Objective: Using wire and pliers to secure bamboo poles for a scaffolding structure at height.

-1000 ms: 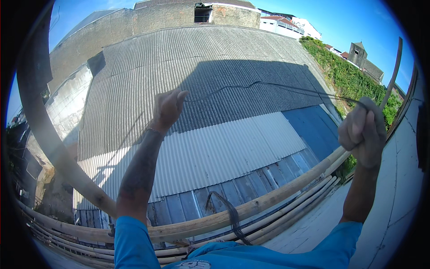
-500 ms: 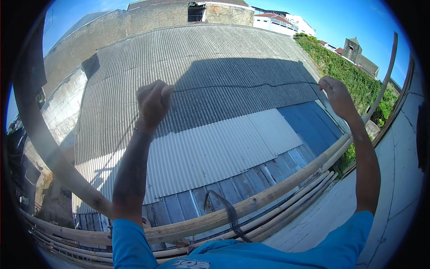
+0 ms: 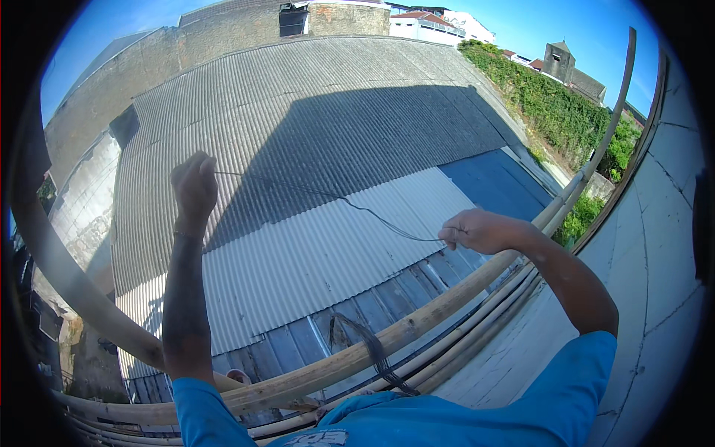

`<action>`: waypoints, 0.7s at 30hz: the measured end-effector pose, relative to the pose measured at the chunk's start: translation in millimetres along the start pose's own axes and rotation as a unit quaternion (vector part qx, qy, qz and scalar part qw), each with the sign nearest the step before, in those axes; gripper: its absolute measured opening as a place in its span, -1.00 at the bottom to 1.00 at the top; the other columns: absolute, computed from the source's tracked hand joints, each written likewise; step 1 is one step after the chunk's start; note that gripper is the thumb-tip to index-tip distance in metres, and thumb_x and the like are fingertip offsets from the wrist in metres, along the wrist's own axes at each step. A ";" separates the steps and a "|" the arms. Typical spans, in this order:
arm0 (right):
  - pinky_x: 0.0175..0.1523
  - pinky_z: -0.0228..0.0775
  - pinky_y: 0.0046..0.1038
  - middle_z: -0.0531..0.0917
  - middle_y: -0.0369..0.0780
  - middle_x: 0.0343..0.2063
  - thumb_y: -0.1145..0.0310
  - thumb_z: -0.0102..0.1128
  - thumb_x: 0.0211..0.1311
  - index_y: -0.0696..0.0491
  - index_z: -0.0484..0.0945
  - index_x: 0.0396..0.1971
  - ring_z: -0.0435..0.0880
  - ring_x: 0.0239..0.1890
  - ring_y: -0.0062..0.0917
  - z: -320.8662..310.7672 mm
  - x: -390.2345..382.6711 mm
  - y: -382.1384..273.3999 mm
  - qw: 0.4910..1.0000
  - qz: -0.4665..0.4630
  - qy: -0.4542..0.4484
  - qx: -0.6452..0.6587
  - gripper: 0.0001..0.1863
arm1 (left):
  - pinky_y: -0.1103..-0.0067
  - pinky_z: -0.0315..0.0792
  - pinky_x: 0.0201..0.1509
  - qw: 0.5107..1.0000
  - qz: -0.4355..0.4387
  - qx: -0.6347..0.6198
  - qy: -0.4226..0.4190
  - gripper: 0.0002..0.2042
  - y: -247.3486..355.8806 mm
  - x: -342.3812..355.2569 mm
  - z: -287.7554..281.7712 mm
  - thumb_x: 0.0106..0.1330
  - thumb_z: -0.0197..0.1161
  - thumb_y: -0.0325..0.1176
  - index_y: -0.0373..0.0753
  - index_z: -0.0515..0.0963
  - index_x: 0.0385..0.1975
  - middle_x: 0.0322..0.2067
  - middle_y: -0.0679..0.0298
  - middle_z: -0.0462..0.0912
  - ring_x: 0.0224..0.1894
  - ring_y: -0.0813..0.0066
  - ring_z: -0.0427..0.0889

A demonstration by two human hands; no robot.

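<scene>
A thin dark wire [image 3: 344, 199] runs between my two hands, doubled along part of its length and sagging a little. My left hand [image 3: 195, 190] is raised at the left with its fingers closed on one end. Lower and nearer, at the right, my right hand [image 3: 480, 229] pinches the other end between thumb and fingers. In front of my body a bundle of similar dark wires [image 3: 378, 359] is draped over a bamboo pole [image 3: 424, 320].
Several more bamboo poles [image 3: 477, 331] lie beside the first, and an upright pole [image 3: 614, 112] stands at the right. A curved pole [image 3: 89, 279] crosses on the left. Corrugated roofing [image 3: 313, 290] spreads out below; a pale wall [image 3: 640, 246] is at right.
My right hand has come down and leftward, toward my body. The left hand has shifted left and slightly down. The wire, nearly level before, now slopes down to the right; the view has shifted.
</scene>
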State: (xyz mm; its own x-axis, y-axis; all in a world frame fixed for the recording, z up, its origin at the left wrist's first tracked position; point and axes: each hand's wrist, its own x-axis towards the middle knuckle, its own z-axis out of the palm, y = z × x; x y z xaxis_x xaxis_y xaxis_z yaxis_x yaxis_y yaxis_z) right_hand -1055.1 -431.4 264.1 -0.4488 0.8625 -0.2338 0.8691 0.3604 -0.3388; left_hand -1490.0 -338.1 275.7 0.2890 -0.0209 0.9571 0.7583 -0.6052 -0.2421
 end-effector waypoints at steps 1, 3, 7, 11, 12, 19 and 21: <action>-0.20 0.29 -0.30 0.55 -0.07 -0.47 0.07 -0.16 0.32 0.13 0.49 -0.37 0.51 -0.34 -0.28 1.7 -6.9 -18.5 0.999 -0.011 -0.007 0.035 -0.59 | 0.42 0.19 -0.65 1.000 -0.012 -0.011 -0.001 -0.70 -7.2 -6.4 3.6 0.32 -0.03 -0.33 -0.33 0.38 -0.65 -0.73 0.14 0.31 -0.73 0.23 0.36; -0.15 0.31 -0.27 0.57 -0.03 -0.41 0.07 -0.18 0.34 0.13 0.45 -0.20 0.55 -0.27 -0.27 -0.8 -8.8 -54.5 0.997 -0.012 0.024 0.070 -0.59 | 0.41 0.23 -0.62 0.999 -0.018 -0.005 -0.028 -0.74 0.9 -4.1 -4.2 0.30 0.02 -0.35 -0.34 0.41 -0.60 -0.71 0.11 0.33 -0.69 0.19 0.40; -0.35 0.41 -0.32 0.57 -0.16 -0.51 0.20 -0.07 0.29 0.09 0.36 -0.05 0.59 -0.49 -0.35 -6.1 21.7 -76.1 0.936 -0.057 0.330 -0.111 -0.67 | 0.38 0.27 -0.59 0.986 -0.101 -0.020 -0.130 -0.76 37.8 9.3 19.7 0.29 0.05 -0.31 -0.31 0.45 -0.56 -0.69 0.10 0.39 -0.64 0.14 0.44; -0.35 0.44 -0.28 0.61 -0.18 -0.46 0.40 -0.03 0.21 -0.01 0.45 -0.10 0.62 -0.47 -0.29 -33.0 45.1 -64.9 0.841 -0.143 0.477 -0.213 -0.75 | 0.29 0.21 -0.55 0.960 -0.198 -0.092 -0.176 -0.63 61.1 13.7 31.8 0.35 -0.07 -0.23 -0.38 0.37 -0.62 -0.71 -0.02 0.32 -0.64 0.03 0.40; -0.35 0.45 -0.28 0.61 -0.20 -0.45 0.45 -0.02 0.19 -0.03 0.48 -0.13 0.62 -0.49 -0.28 -46.6 41.8 -44.8 0.820 -0.117 0.507 -0.239 -0.75 | 0.29 0.19 -0.56 0.950 -0.233 -0.040 -0.203 -0.61 40.8 -3.0 28.8 0.36 -0.08 -0.23 -0.39 0.36 -0.66 -0.75 -0.02 0.29 -0.69 0.05 0.37; -0.03 0.34 -0.30 0.64 -0.24 -0.27 0.31 -0.09 0.26 -0.04 0.57 -0.14 0.59 -0.23 -0.41 -16.9 7.7 -95.5 0.966 -0.067 -0.146 -0.203 -0.73 | 0.37 0.14 -0.66 0.985 -0.161 0.051 -0.033 -0.67 -7.4 -39.3 12.2 0.32 0.01 -0.35 -0.35 0.37 -0.71 -0.78 0.06 0.28 -0.77 0.15 0.33; -0.11 0.35 -0.35 0.65 -0.23 -0.32 0.29 -0.08 0.27 0.00 0.57 -0.19 0.58 -0.30 -0.44 -46.8 0.3 -71.8 0.985 -0.013 0.003 -0.172 -0.74 | 0.40 0.16 -0.68 0.991 -0.111 0.035 -0.066 -0.71 -7.7 -47.3 9.0 0.29 0.04 -0.38 -0.35 0.38 -0.69 -0.78 0.08 0.27 -0.77 0.17 0.34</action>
State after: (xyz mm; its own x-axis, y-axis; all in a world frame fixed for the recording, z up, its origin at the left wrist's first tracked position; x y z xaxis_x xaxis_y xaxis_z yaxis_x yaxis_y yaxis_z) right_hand -1108.0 -440.4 330.9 -0.4724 0.8527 -0.2230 0.8763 0.4816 -0.0149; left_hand -1504.3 -325.2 230.9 0.1813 0.2143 0.9598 0.8489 -0.5268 -0.0427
